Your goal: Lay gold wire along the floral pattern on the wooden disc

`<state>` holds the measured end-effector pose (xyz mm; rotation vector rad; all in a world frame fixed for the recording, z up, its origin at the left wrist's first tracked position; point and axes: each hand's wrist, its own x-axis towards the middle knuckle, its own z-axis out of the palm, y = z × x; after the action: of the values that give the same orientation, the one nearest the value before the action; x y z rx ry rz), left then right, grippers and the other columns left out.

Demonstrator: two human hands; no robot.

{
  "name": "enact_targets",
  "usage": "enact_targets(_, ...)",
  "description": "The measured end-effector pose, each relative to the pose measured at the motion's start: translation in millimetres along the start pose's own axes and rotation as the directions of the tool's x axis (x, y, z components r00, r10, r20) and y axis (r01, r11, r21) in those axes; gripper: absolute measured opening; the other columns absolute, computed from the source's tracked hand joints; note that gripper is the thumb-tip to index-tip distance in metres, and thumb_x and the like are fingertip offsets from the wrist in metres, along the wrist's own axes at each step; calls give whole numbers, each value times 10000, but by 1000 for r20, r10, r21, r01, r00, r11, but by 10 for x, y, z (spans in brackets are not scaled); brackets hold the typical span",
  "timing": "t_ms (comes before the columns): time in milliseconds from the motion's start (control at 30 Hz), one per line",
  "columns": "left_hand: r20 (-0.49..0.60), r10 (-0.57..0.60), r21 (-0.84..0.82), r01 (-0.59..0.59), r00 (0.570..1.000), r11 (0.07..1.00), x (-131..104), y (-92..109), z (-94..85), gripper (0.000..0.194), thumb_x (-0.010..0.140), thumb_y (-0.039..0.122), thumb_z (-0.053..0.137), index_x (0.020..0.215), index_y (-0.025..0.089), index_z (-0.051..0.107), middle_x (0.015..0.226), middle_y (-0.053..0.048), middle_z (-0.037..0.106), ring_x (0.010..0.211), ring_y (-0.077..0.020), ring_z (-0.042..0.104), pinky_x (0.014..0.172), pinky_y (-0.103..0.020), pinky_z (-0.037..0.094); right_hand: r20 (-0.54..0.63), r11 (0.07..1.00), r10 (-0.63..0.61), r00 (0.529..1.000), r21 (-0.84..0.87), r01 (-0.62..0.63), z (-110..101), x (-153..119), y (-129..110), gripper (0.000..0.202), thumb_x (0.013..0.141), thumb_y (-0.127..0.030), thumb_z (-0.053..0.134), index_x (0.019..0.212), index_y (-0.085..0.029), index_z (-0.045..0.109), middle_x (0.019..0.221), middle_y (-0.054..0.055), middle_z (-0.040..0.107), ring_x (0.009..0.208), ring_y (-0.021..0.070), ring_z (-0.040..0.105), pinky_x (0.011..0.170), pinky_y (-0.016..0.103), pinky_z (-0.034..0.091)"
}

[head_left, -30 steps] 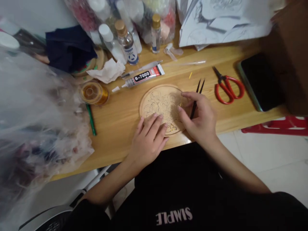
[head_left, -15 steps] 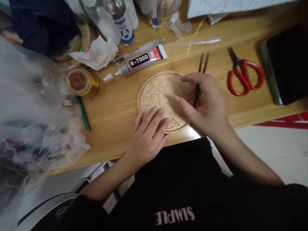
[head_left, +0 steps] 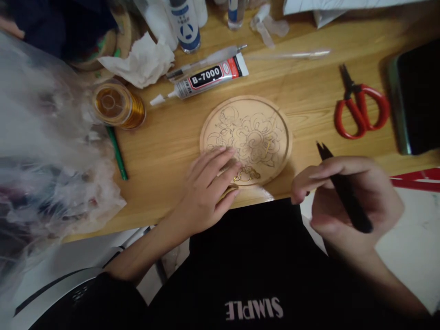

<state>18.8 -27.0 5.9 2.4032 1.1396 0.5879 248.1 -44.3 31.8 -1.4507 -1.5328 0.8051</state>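
Observation:
A round wooden board (head_left: 247, 107) with a flower pattern drawn in dark lines lies near the table's front edge. Gold wire (head_left: 248, 174) follows part of the pattern at its lower edge, and a short gold piece (head_left: 268, 144) lies on the right part of the drawing. My left hand (head_left: 209, 188) rests with fingers stretched over the board's lower left. Away from the board, to the right, my right hand (head_left: 354, 201) holds black tweezers (head_left: 347, 197) within curled fingers, tips pointing up and left.
Behind the board lie a B-7000 glue tube (head_left: 209, 77) and a pen (head_left: 206, 59). Red-handled pliers (head_left: 359, 107) and a dark phone (head_left: 419, 96) are at right. A spool of gold wire (head_left: 120, 106), a green stick (head_left: 117, 151) and plastic bags (head_left: 62, 151) stand left. Bottles (head_left: 185, 25) stand behind.
My right hand has moved right and toward me, off the board, with the tweezers turned in its grip. My left hand stays on the board. The view has shifted slightly.

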Motion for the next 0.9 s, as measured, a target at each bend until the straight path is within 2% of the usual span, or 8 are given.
enact_targets(100,-27,35,48,-34,999,998,34,-108,-62,451,956,318,623,1347,127,503,1447,-206,515,1417,-317,449,1159,-520,404,-164,999,-20,986,-44,13,94,-14,61,183,841,-265,746,927,-250,584,763,-29,604,623,109,608,562,262,528)
enact_targets(133,-35,46,50,-45,998,998,51,-149,-89,475,957,353,623,1352,122,496,1455,-218,500,1427,-321,436,1160,-520,402,-211,996,-9,978,-84,-9,130,-18,100,177,849,-226,729,944,-248,582,777,-29,610,644,103,615,579,250,528)
enact_targets(267,83,106,81,-112,991,990,131,-286,-174,621,961,520,581,1425,135,433,1533,-224,409,1499,-336,312,1182,-556,358,-161,984,4,987,-172,-33,223,-48,273,252,863,-232,702,1073,-248,565,827,-15,647,664,115,624,581,257,524)
enact_targets(367,150,132,107,-149,980,983,166,-332,-159,630,961,536,571,1433,143,433,1546,-215,399,1506,-342,296,1187,-566,347,-123,969,-42,992,-245,11,237,-62,337,309,851,-236,705,1121,-248,554,831,-15,660,661,129,628,585,275,532)
enact_targets(600,55,109,176,-117,993,977,142,-186,17,658,917,544,636,1412,146,465,1509,-223,446,1443,-358,398,1137,-561,411,-123,899,-151,981,-430,84,205,8,344,274,849,-167,635,1108,-231,575,806,-13,676,629,133,638,559,266,532)
enact_targets(733,17,100,220,-101,995,970,152,-77,24,598,936,511,618,1365,110,501,1442,-247,498,1361,-374,487,1079,-561,464,-186,878,-207,961,-468,98,155,46,362,237,851,-155,645,1070,-226,589,801,-4,687,657,139,656,568,265,530)
enact_targets(800,9,136,264,-133,991,955,193,-68,-15,531,955,491,591,1322,110,534,1390,-239,544,1295,-365,547,1019,-534,515,-246,893,-235,940,-437,109,121,29,341,194,852,-163,676,1021,-229,607,779,-11,681,651,129,651,570,255,524)
enact_targets(900,50,264,274,-268,963,924,287,-96,-77,395,961,420,605,1223,124,594,1297,-184,630,1234,-322,599,1011,-482,536,-310,951,-203,929,-288,112,79,-46,265,137,926,-194,614,1047,-237,662,730,-21,655,612,116,623,573,264,519)
